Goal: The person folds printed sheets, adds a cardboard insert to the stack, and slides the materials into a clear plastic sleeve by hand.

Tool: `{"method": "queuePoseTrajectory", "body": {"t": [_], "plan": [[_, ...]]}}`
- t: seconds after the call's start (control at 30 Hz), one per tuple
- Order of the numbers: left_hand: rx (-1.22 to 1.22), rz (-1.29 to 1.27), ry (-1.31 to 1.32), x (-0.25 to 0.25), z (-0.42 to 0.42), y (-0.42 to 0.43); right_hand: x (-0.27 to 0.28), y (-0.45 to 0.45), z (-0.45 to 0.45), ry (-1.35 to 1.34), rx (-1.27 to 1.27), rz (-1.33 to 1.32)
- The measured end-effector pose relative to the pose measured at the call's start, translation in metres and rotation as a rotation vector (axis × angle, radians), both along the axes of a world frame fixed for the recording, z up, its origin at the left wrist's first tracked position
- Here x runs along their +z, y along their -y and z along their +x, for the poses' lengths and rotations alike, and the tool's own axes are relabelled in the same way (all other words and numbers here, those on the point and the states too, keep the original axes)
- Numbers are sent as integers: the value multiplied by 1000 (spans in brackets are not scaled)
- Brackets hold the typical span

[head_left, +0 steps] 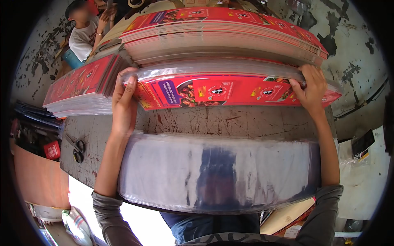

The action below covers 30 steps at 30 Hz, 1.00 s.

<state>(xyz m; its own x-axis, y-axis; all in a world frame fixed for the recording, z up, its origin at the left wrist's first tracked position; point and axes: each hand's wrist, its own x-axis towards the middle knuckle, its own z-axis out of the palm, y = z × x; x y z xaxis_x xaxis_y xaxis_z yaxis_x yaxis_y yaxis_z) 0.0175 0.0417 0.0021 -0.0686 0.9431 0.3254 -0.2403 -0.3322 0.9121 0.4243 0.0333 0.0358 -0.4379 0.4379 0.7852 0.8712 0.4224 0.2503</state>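
A long red printed sheet (pixel 242 91) with food pictures and panda logos lies across the middle, clear plastic showing along its upper edge. My left hand (pixel 125 96) grips its left end, thumb on top. At the right end my right hand (pixel 310 88) pinches the sheet between thumb and fingers. Nearer my body, a stack of clear plastic sheets (pixel 262 172) rests on the scratched table (pixel 184 123). Behind the held sheet rises a tall stack of red printed sheets (pixel 230 30).
Another red stack (pixel 78 82) stands at the left. Black scissors (pixel 77 148) lie on the table's left part. A person (pixel 84 35) sits at the back left. A dark phone-like object (pixel 363 143) is at the far right.
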Motion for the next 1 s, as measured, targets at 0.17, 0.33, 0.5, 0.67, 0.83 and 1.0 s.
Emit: {"method": "queuePoseTrajectory", "body": {"t": [0.17,0.33,0.5,0.67,0.83,1.0], "plan": [[-56,-7,-24,-2,-7,-1,1,1,-1,-8,-8,-10],[-54,3,-16,-3,-6,-2,0,0,0,-8,2,2],[-34,6,-12,-1,-3,-1,1,1,0,3,-6,-1],[-49,2,-11,-3,-5,-2,1,0,1,13,-15,-9],[-86,-5,-37,-10,-16,-7,1,1,1,13,-19,-6],[-73,4,-50,-10,-15,-6,2,2,-1,13,-13,-2]]}}
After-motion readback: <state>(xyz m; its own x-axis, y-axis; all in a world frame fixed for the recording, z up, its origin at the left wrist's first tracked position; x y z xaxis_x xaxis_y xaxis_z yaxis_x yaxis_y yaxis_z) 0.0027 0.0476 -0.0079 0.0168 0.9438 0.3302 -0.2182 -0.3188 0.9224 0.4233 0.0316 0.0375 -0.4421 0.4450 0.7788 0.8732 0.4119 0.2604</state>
